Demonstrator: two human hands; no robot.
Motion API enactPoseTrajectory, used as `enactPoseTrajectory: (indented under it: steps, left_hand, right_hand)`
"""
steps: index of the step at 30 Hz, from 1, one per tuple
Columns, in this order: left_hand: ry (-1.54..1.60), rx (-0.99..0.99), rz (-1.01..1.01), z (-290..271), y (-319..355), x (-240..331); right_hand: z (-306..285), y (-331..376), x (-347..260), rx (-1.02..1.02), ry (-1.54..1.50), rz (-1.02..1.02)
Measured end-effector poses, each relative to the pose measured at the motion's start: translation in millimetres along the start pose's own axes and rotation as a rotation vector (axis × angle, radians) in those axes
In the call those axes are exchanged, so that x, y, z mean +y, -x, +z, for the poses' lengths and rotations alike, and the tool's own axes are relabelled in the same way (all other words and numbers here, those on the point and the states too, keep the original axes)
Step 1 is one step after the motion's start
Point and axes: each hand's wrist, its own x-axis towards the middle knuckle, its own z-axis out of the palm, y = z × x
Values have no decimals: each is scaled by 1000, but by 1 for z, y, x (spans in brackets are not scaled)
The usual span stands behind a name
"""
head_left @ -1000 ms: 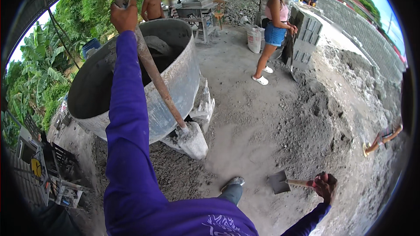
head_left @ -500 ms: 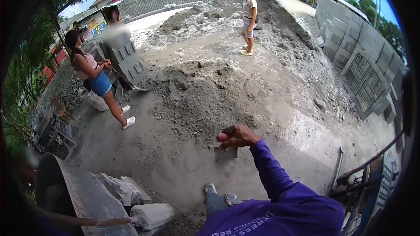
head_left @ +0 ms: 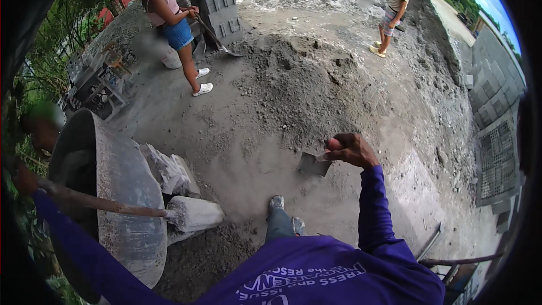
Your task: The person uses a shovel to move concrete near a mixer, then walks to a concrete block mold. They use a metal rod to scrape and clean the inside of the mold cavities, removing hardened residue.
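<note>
My right hand (head_left: 351, 151) is closed around the reddish handle of a trowel (head_left: 314, 164) with a flat, square grey blade. The trowel is held above the dusty ground, in front of the near slope of a grey sand and gravel heap (head_left: 299, 87). At the far left, my left arm reaches out to the dim edge of the picture. There my left hand (head_left: 23, 178) is closed at the end of a long wooden pole (head_left: 107, 204); its fingers are hard to make out. The pole crosses in front of a large metal drum (head_left: 131, 192) and ends at a pale grey block-like lump (head_left: 196, 214).
Broken concrete pieces (head_left: 172, 172) lie beside the drum. A person with a shovel (head_left: 228, 52) stands by stacked hollow blocks (head_left: 215, 8); another person (head_left: 393, 14) stands at the far right. A blurred head (head_left: 42, 127) shows behind the drum. A block wall (head_left: 494, 87) runs along the right.
The view has turned left and downward. My right hand has shifted right with the trowel, whose blade is now tilted. My left hand and sleeve have come into view at the pole's end.
</note>
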Motion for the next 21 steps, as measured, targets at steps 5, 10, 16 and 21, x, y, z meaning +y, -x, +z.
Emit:
enactPoseTrajectory:
  steps: [5,10,16,21]
  left_hand:
    - [166,-108,-62,-31,79,41]
    - [179,33,-22,-79,73,76]
    - [353,44,-33,-104,86,85]
    - [735,-62,-100,-115,117,115]
  right_hand:
    - [-4,6,3,5,-40,52]
    - [9,-6,-5,-25,-150,121]
    - [14,-21,-1,-85,-325,61]
    - [15,-20,7,-82,-425,-15]
